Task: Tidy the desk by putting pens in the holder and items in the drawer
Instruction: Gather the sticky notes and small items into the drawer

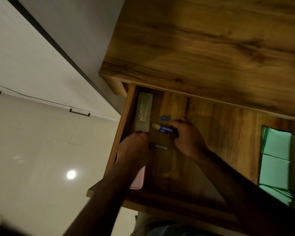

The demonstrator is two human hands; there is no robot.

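Note:
Below the wooden desk top (211, 45) the drawer (203, 133) stands pulled out, and both my hands reach into it. My right hand (187, 138) grips a blue glue stick (163, 128) with a yellow cap, lying near the drawer floor. My left hand (134, 149) sits at the drawer's left side with fingers curled; it touches the near end of a long grey box (143, 113), and what it holds is hidden. A small blue sharpener (164, 118) lies just beyond the glue stick. A strip of staples (161, 147) lies between my hands.
A pink flat item (138, 181) lies under my left forearm in the drawer's near left corner. Green paper sheets (276, 160) fill the drawer's right part. White tiled floor (32, 150) and a grey wall are to the left of the desk.

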